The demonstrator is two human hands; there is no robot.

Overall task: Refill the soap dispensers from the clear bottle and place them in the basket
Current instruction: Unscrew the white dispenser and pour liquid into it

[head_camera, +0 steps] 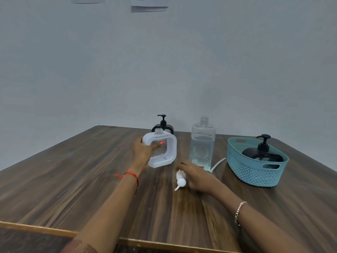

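My left hand [144,149] grips a white-framed soap dispenser [161,149] by its left side and holds it upright on the table, its neck open with no pump. My right hand [196,175] rests on the table, its fingers around a white pump head [180,180] whose tube [218,163] trails out to the right. The clear bottle [202,143] stands uncapped just beyond my right hand, partly full of liquid. A black dispenser [163,126] stands behind the white one. Another black dispenser [262,152] lies in the teal basket [255,172] at the right.
The wooden table [73,170] runs to a pale edge strip near me. A plain wall stands behind it, with papers [149,4] pinned high up.
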